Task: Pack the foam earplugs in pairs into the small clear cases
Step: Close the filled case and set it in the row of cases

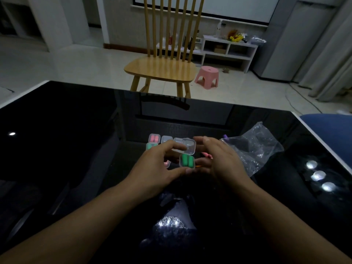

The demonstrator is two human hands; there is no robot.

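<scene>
Over glossy black worktop (76, 130): left hand (158, 168) gripping open case (187, 161) holding green earplugs (186, 161); right hand (222, 161) hovering alongside, fingers relaxed.

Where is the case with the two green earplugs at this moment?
In the head view, the open case with green earplugs is at table centre, held in the left hand, with the right hand beside it.

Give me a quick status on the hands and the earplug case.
Left hand holds open clear case, two green earplugs inside. Right hand open beside it. Lid not shut. Nothing blocking.
</scene>
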